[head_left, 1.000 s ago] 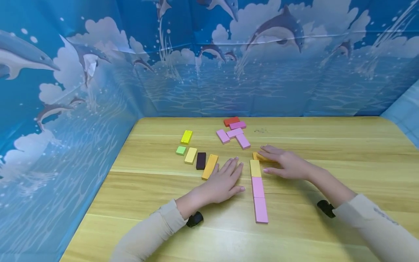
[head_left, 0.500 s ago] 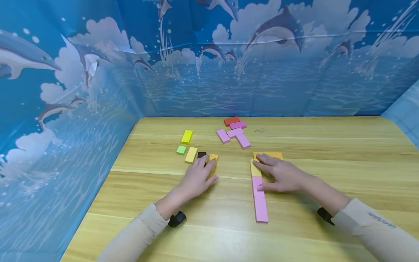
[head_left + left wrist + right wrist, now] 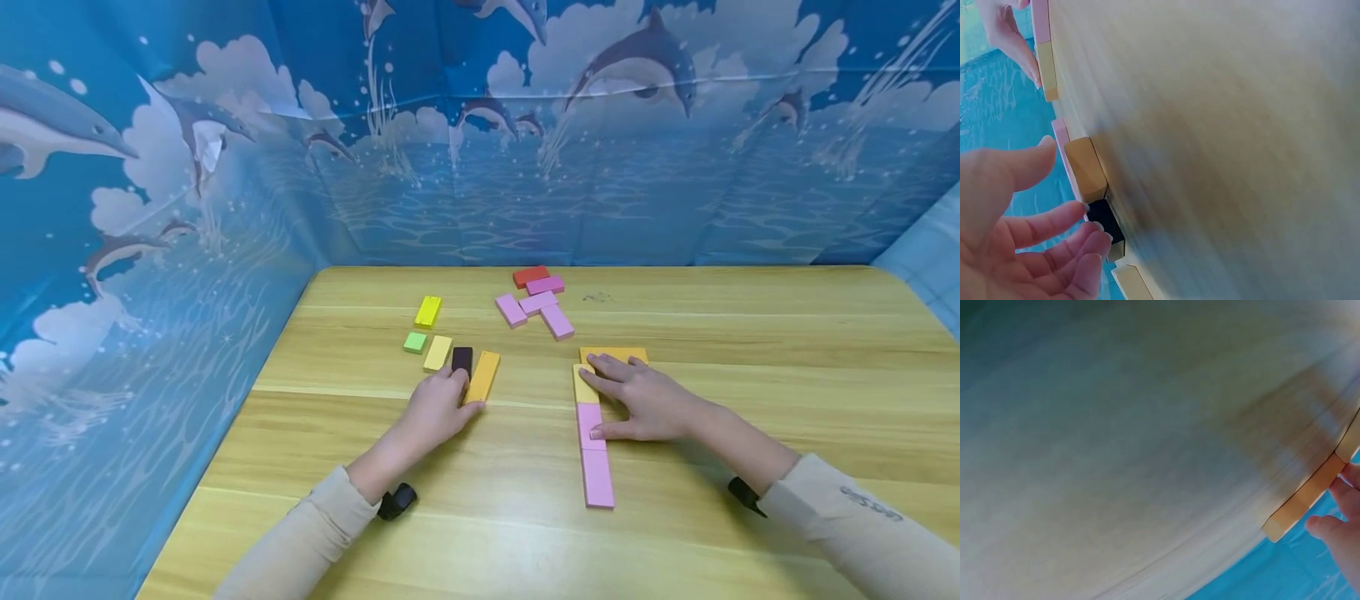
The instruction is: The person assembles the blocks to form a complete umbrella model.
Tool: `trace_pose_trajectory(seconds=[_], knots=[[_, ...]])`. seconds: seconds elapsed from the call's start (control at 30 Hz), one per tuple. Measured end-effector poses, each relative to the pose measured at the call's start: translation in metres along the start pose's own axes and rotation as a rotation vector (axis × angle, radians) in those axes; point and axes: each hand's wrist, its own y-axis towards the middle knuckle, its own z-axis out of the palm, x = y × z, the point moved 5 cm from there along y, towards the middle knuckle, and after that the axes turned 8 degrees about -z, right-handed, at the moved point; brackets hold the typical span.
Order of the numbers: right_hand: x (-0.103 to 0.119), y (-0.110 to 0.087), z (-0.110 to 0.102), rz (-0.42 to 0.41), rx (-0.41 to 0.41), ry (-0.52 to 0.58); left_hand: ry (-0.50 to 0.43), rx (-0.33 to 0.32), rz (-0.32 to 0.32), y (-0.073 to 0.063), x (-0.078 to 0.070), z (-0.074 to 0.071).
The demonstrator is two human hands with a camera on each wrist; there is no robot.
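In the head view my left hand [image 3: 433, 410] reaches to the near end of a black block [image 3: 462, 358], fingers bent at it. Its thumb extends to the near end of an orange block [image 3: 484, 375] alongside. The left wrist view shows fingertips right at the black block [image 3: 1104, 219], the thumb held apart from them. My right hand [image 3: 651, 402] rests with spread fingers over a line of flat blocks: a pale yellow block [image 3: 582, 388], a pink block [image 3: 589, 417] and a nearer pink block [image 3: 597, 479]. Across the line's far end lies another orange block [image 3: 611, 353].
Left of the black block lie a pale yellow block [image 3: 438, 353], a small green block [image 3: 415, 342] and a bright yellow block [image 3: 428, 312]. Farther back, a red block [image 3: 531, 276] sits beside several pink blocks [image 3: 557, 321]. A dolphin-print curtain [image 3: 487, 200] borders the wooden table [image 3: 750, 517].
My left hand has moved left from beside the line of blocks, past the orange block, to the black one. My right hand has shifted nearer and onto the line, uncovering the crosswise orange block.
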Motion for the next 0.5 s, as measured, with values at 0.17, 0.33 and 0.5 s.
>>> trace_pose_trajectory(seconds=[0.17, 0.33, 0.5], knots=[[-0.0024, -0.0011, 0.0017, 0.009, -0.005, 0.019, 0.032, 0.005, -0.031, -0.0009, 0.0008, 0.003], [-0.0043, -0.001, 0.003, 0.026, -0.002, 0.034, 0.077, 0.01, -0.036, -0.0011, -0.0005, 0.0061], [-0.0041, -0.0014, 0.0025, 0.025, -0.013, 0.038, 0.104, 0.022, -0.03, 0.0002, -0.0027, 0.0082]])
